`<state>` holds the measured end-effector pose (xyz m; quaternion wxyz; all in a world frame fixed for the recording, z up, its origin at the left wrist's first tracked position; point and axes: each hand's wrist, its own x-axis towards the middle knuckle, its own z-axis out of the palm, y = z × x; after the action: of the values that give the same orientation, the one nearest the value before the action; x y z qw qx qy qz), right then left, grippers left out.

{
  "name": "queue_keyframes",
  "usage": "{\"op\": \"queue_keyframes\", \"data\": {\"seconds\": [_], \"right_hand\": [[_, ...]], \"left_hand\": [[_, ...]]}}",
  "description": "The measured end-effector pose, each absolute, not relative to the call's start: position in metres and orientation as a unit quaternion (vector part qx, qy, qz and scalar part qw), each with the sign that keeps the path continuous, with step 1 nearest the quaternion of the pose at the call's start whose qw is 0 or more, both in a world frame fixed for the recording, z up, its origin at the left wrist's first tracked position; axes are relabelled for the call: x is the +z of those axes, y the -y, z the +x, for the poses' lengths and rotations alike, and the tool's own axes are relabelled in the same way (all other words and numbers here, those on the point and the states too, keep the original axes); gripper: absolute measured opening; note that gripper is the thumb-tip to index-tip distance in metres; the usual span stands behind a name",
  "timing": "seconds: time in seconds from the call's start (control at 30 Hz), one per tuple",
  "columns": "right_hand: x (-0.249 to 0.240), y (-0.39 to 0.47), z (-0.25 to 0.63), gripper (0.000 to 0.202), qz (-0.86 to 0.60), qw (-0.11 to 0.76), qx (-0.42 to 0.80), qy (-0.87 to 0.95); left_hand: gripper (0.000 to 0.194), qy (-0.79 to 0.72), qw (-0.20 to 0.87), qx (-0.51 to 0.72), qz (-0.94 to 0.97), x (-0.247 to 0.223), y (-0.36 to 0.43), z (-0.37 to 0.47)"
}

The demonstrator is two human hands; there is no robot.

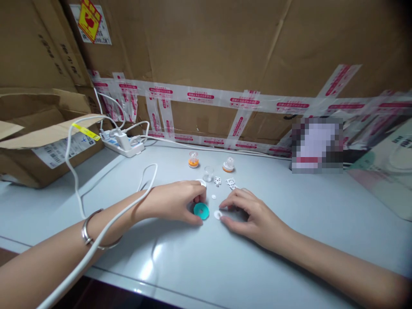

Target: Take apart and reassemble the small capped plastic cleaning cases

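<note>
A teal round disc with a small centre hole is between the thumb and curled fingers of my left hand. To its right, my right hand has thumb and forefinger closed at the edges of a small white ring. Both parts are at the tabletop. A tiny white round piece lies just beyond, between the hands. Behind my left fingers, a white round part is partly hidden. Two white openwork parts, one on the left and one on the right, lie past my right fingertips.
Farther back stand a clear cup, a clear-and-orange piece and a clear-and-white piece with an orange base. A white cable crosses over my left forearm. A power strip, an open carton and a large taped box border the table.
</note>
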<state>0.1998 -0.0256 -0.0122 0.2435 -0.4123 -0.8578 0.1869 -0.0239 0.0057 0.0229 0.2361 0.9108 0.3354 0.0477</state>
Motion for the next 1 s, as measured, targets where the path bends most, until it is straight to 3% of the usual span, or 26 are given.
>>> {"op": "queue_keyframes", "data": {"seconds": [0.53, 0.7, 1.0], "right_hand": [[-0.018, 0.025, 0.192, 0.010, -0.426, 0.248, 0.173, 0.853], [-0.020, 0.022, 0.197, 0.019, -0.432, 0.275, 0.198, 0.836], [-0.017, 0.024, 0.205, 0.012, -0.483, 0.316, 0.263, 0.773]], "left_hand": [[0.019, -0.337, 0.237, 0.061, 0.909, 0.022, -0.007, -0.021], [0.019, -0.341, 0.235, 0.090, 0.906, 0.025, -0.005, -0.018], [0.026, -0.270, 0.241, 0.168, 0.917, 0.012, 0.000, -0.008]]}}
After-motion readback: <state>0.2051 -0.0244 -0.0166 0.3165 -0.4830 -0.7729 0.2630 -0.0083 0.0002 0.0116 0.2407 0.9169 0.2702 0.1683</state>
